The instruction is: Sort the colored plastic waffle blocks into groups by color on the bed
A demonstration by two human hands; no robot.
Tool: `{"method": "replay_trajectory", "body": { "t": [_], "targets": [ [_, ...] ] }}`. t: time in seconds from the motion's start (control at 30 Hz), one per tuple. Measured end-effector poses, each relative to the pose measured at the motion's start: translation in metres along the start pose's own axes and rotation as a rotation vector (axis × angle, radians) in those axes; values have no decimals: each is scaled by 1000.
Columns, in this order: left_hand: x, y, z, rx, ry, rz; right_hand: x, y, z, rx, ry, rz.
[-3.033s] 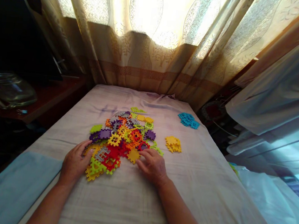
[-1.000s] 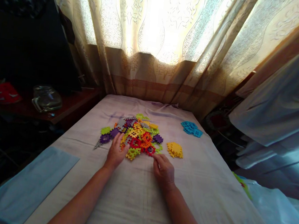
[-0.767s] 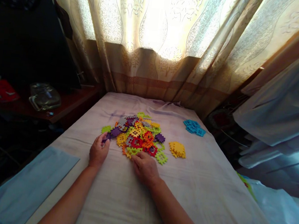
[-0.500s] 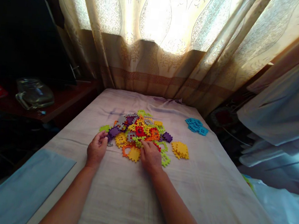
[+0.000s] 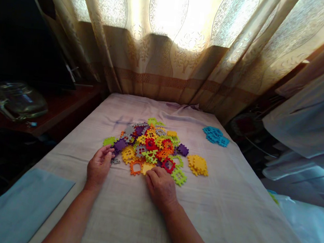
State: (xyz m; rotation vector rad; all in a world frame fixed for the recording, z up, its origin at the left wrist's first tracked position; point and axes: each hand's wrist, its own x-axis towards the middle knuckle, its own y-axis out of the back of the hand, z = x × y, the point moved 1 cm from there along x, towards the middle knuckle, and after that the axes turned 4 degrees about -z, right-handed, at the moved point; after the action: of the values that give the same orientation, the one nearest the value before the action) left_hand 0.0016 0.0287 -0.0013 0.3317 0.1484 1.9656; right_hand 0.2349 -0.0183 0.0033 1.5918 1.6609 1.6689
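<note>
A mixed pile of notched plastic tiles lies on the cloth-covered table in front of me. My right hand is at the pile's near edge, its fingers closed on the rim of a yellow tile. An orange frame tile lies left of that one, and a red frame tile just beyond my knuckles. At the pile's left side rests my left hand, fingers loosely curled and a little apart, with nothing visible in them. Nearest to it are a purple tile and a light green tile.
A stack of yellow tiles sits right of the pile, with blue tiles farther back. A light blue cloth covers the near left corner. On the side table at left stands a glass jug. A patterned curtain hangs behind.
My right hand has drawn back from a green tile in the pile to the yellow tile at its near edge. My left hand stays beside the pile. The view has shifted slightly.
</note>
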Motion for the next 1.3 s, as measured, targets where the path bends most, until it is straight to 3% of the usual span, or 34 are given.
{"method": "replay_trajectory", "body": {
  "t": [0.17,0.4,0.5,0.57,0.83,1.07,1.2,1.3],
  "targets": [
    [0,1,1,5,8,-29,1,18,34,146,-164,196],
    [1,1,0,17,-5,-24,-29,72,149,183,-846,431],
    [2,1,0,31,-3,-29,-52,83,185,238,-1077,428],
    [3,1,-1,36,9,-26,-62,82,195,201,-1147,373],
    [3,0,-3,25,10,-32,-60,70,186,-63,-1047,223],
    [-2,-1,-1,114,-81,-28,-59,74,181,-117,-956,317],
    [-11,-2,7,326,-288,-23,-37,71,147,-78,-715,421],
    [-14,-3,11,431,-436,-33,-14,53,98,64,-418,349]
  ]
}}
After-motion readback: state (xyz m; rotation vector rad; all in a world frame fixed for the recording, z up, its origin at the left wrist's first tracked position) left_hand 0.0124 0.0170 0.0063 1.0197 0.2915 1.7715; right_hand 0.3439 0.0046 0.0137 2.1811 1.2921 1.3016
